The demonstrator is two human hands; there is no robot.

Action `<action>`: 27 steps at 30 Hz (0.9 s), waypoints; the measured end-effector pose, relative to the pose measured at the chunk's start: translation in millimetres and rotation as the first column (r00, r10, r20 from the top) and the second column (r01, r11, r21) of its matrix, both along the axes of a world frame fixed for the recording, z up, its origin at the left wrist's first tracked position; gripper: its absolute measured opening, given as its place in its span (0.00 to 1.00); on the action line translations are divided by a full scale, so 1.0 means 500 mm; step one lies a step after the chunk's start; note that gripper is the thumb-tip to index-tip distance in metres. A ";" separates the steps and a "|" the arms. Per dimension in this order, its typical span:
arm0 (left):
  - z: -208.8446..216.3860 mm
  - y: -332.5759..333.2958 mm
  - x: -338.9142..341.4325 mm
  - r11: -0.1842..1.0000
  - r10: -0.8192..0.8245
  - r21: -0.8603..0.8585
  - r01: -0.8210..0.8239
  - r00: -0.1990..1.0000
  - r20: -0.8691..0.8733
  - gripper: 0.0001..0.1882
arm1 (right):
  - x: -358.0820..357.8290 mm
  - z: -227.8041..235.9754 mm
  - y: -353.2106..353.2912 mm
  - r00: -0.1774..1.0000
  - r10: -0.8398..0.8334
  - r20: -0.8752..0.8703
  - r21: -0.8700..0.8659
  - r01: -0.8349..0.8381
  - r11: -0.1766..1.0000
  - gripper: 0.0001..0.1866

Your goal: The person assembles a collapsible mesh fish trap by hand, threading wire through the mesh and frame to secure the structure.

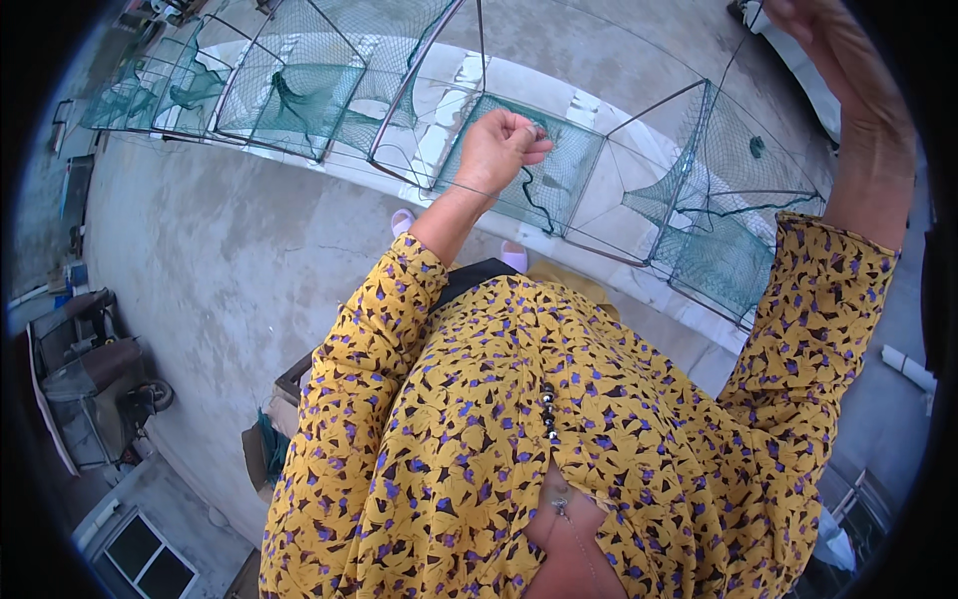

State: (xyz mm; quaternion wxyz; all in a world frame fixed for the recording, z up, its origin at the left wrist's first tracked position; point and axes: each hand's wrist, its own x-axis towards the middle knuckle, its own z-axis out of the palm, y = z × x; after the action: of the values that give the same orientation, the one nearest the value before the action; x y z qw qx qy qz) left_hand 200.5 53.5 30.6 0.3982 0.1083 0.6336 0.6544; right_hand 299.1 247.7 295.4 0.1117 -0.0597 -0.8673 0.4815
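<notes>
A long fish trap of green mesh on square metal frames stretches from far left to right in front of me. My left hand is over its middle section, fingers pinched together; whatever small thing they hold is hard to make out. A dark green cord hangs against the mesh panel below that hand. My right hand is raised at the upper right, its fingertips partly cut off by the picture's edge. The fingers look closed where a thin line runs down to the trap's right frame.
Under the trap runs a pale strip on the concrete ground. A three-wheeled vehicle stands at the left. Beside my left elbow is an open cardboard box. A white-covered shape sits beyond the right hand.
</notes>
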 end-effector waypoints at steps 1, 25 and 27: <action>0.000 0.004 0.002 1.000 -0.006 0.004 0.006 1.000 0.005 0.04 | -0.006 -0.026 -0.004 0.996 -0.042 0.078 0.106 0.034 0.994 0.12; 0.021 0.013 0.003 0.997 0.048 -0.064 -0.045 0.998 0.042 0.05 | -0.082 -0.319 -0.077 0.937 -0.092 0.337 0.600 -0.139 0.788 0.08; 0.024 0.020 0.011 0.998 0.046 -0.045 -0.043 0.997 0.059 0.05 | -0.083 -0.337 -0.074 0.914 -0.087 0.397 0.603 -0.188 0.776 0.07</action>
State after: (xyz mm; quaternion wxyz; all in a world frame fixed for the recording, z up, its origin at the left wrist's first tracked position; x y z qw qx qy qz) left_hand 206.0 63.4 42.7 0.4047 0.0656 0.6379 0.6519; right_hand 257.7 210.9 126.7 -0.0691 -0.0930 -0.9828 0.1440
